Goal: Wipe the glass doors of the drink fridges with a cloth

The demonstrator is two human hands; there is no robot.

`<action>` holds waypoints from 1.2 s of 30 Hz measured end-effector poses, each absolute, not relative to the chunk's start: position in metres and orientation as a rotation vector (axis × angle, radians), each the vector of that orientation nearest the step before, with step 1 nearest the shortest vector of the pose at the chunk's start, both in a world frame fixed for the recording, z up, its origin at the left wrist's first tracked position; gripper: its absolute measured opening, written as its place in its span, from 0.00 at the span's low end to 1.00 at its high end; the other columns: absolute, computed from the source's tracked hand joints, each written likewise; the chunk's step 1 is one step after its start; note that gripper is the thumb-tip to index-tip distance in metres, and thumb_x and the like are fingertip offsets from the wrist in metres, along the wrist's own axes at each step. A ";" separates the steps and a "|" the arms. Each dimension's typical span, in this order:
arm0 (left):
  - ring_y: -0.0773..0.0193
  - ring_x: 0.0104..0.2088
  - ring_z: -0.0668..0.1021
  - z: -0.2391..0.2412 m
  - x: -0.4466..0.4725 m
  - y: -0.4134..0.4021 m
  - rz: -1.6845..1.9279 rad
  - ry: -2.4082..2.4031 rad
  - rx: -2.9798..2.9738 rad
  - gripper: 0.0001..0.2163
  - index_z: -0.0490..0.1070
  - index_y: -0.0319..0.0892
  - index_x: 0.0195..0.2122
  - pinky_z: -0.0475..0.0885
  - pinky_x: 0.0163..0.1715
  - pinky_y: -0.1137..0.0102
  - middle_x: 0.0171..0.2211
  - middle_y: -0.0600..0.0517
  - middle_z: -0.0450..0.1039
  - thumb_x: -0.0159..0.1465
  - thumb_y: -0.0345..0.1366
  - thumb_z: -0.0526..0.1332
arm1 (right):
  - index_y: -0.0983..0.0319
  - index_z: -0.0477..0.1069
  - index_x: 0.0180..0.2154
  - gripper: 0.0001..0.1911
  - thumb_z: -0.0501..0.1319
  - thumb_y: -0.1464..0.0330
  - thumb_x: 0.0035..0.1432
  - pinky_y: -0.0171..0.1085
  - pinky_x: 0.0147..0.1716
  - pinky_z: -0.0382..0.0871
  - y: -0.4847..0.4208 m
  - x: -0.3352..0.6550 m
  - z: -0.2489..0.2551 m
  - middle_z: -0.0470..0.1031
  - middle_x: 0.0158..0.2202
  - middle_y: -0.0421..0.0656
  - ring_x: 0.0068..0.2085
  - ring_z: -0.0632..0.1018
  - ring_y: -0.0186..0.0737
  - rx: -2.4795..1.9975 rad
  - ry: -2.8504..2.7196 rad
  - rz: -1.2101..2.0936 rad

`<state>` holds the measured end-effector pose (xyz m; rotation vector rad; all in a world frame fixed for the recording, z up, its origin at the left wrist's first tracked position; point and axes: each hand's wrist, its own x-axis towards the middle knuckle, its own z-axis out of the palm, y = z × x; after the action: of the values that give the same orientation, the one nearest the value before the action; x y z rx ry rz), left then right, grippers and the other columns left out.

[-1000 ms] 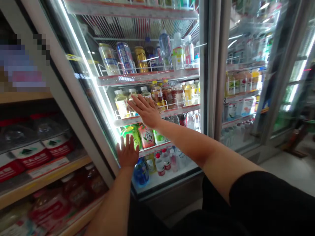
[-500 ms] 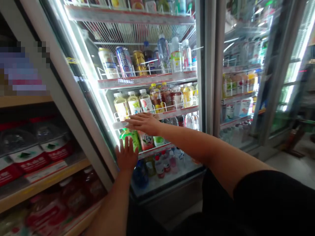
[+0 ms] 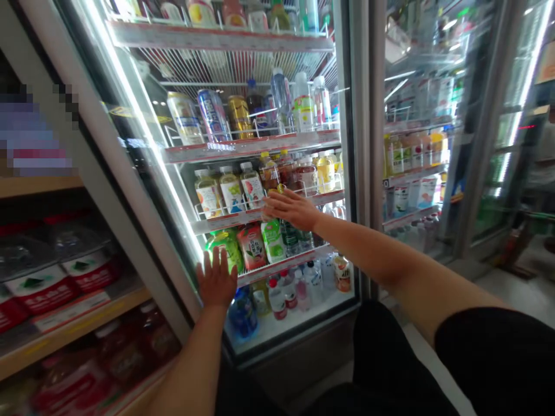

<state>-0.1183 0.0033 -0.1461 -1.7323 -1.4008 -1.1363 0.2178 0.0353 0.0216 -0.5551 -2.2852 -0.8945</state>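
Observation:
I face a lit drinks fridge with a glass door (image 3: 143,150). My left hand (image 3: 215,281) lies flat and open against the lower left of the glass, fingers spread, in front of a green bottle (image 3: 225,248). My right hand (image 3: 291,208) is stretched out open, fingers apart, against the glass at the level of the third shelf (image 3: 243,215), in front of bottled teas and juices. Neither hand holds anything. Cans (image 3: 212,115) and water bottles stand on the shelf above.
A wooden shelf unit (image 3: 73,315) with red and white packets stands at the left. A second fridge door (image 3: 416,144) with more drinks is at the right, past a grey frame post (image 3: 362,144). Pale floor (image 3: 515,294) shows at the lower right.
My right hand has slid to the right and a little down across the glass, from the left bottles towards the middle. My left hand stays flat at the lower left.

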 end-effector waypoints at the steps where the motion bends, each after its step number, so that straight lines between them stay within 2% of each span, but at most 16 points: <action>1: 0.43 0.76 0.50 -0.146 -0.119 0.004 -1.139 -1.402 -1.729 0.30 0.54 0.38 0.75 0.42 0.73 0.40 0.73 0.37 0.57 0.74 0.45 0.51 | 0.54 0.63 0.70 0.33 0.51 0.81 0.69 0.55 0.75 0.52 0.037 0.225 0.020 0.61 0.74 0.42 0.76 0.58 0.44 -0.659 -2.130 -0.882; 4: 0.44 0.76 0.50 -0.147 -0.119 0.006 -1.153 -1.390 -1.713 0.31 0.51 0.42 0.76 0.41 0.73 0.39 0.73 0.38 0.58 0.74 0.45 0.52 | 0.58 0.62 0.71 0.33 0.50 0.82 0.69 0.58 0.74 0.55 0.040 0.244 0.014 0.60 0.75 0.47 0.76 0.57 0.49 -0.798 -1.899 -0.884; 9: 0.44 0.76 0.50 -0.147 -0.119 0.004 -1.136 -1.383 -1.689 0.32 0.47 0.43 0.77 0.44 0.73 0.39 0.73 0.39 0.56 0.74 0.43 0.53 | 0.55 0.65 0.69 0.31 0.52 0.80 0.70 0.54 0.73 0.59 0.041 0.276 -0.002 0.66 0.71 0.43 0.73 0.64 0.45 -0.567 -2.225 -1.041; 12: 0.44 0.76 0.51 -0.146 -0.118 0.002 -1.120 -1.383 -1.694 0.31 0.50 0.42 0.77 0.45 0.73 0.39 0.72 0.38 0.58 0.74 0.43 0.53 | 0.58 0.65 0.69 0.30 0.50 0.80 0.70 0.60 0.71 0.60 0.040 0.291 -0.004 0.65 0.72 0.49 0.73 0.64 0.52 -0.852 -1.851 -0.990; 15: 0.43 0.76 0.51 -0.146 -0.118 0.002 -1.125 -1.385 -1.684 0.31 0.51 0.41 0.76 0.45 0.73 0.39 0.72 0.38 0.59 0.74 0.43 0.52 | 0.62 0.66 0.69 0.29 0.53 0.78 0.69 0.59 0.67 0.66 0.037 0.301 -0.009 0.64 0.72 0.54 0.72 0.66 0.57 -0.964 -1.749 -0.934; 18: 0.43 0.76 0.52 -0.145 -0.118 0.003 -1.135 -1.379 -1.678 0.31 0.50 0.42 0.77 0.46 0.73 0.39 0.73 0.38 0.58 0.74 0.42 0.52 | 0.58 0.69 0.67 0.27 0.54 0.77 0.70 0.53 0.65 0.70 0.037 0.309 -0.013 0.70 0.69 0.51 0.67 0.72 0.53 -0.842 -2.018 -0.921; 20: 0.43 0.76 0.52 -0.145 -0.118 0.003 -1.124 -1.374 -1.674 0.30 0.50 0.42 0.77 0.46 0.72 0.39 0.72 0.38 0.58 0.75 0.42 0.52 | 0.58 0.72 0.64 0.26 0.53 0.77 0.69 0.52 0.65 0.70 0.041 0.316 -0.012 0.71 0.67 0.50 0.66 0.72 0.51 -0.869 -1.960 -0.856; 24: 0.43 0.76 0.52 -0.144 -0.117 -0.001 -1.106 -1.360 -1.672 0.30 0.50 0.42 0.76 0.46 0.73 0.40 0.72 0.37 0.58 0.75 0.42 0.52 | 0.66 0.70 0.65 0.26 0.50 0.77 0.69 0.57 0.63 0.70 0.048 0.324 -0.001 0.69 0.64 0.61 0.65 0.71 0.57 -0.998 -1.636 -0.755; 26: 0.44 0.76 0.52 -0.143 -0.117 -0.003 -1.132 -1.322 -1.674 0.30 0.51 0.43 0.76 0.47 0.73 0.42 0.72 0.38 0.59 0.75 0.41 0.53 | 0.64 0.72 0.63 0.24 0.51 0.76 0.70 0.53 0.62 0.71 0.045 0.323 0.001 0.73 0.60 0.57 0.62 0.73 0.54 -0.949 -1.730 -0.776; 29: 0.43 0.76 0.52 -0.133 -0.115 -0.006 -1.179 -1.269 -1.661 0.28 0.57 0.45 0.74 0.46 0.73 0.41 0.72 0.39 0.57 0.74 0.41 0.55 | 0.54 0.77 0.58 0.21 0.57 0.75 0.70 0.44 0.62 0.71 0.037 0.318 0.001 0.78 0.56 0.45 0.59 0.75 0.46 -0.811 -1.987 -0.837; 32: 0.42 0.76 0.51 -0.110 -0.110 -0.005 -1.215 -1.227 -1.626 0.27 0.60 0.46 0.72 0.44 0.73 0.40 0.74 0.39 0.54 0.73 0.42 0.57 | 0.54 0.75 0.61 0.22 0.58 0.74 0.70 0.49 0.64 0.67 0.038 0.321 0.004 0.74 0.62 0.48 0.65 0.70 0.51 -0.931 -1.829 -0.829; 34: 0.41 0.76 0.49 -0.090 -0.105 -0.004 -1.229 -1.195 -1.613 0.28 0.58 0.45 0.74 0.42 0.73 0.40 0.75 0.39 0.52 0.73 0.43 0.56 | 0.57 0.74 0.63 0.23 0.56 0.74 0.70 0.55 0.64 0.67 0.043 0.326 0.002 0.68 0.66 0.54 0.66 0.68 0.57 -1.080 -1.545 -0.741; 36: 0.42 0.77 0.46 -0.073 -0.101 -0.002 -1.240 -1.177 -1.635 0.30 0.54 0.45 0.75 0.40 0.74 0.39 0.75 0.39 0.50 0.74 0.43 0.55 | 0.58 0.73 0.63 0.23 0.56 0.74 0.70 0.56 0.63 0.68 0.049 0.332 -0.005 0.68 0.64 0.55 0.63 0.70 0.57 -1.118 -1.450 -0.675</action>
<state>-0.1007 -0.0021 -0.0729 -1.6352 -1.1767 -1.2395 0.3318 0.0489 -0.0053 -1.1175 -1.4495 -0.6745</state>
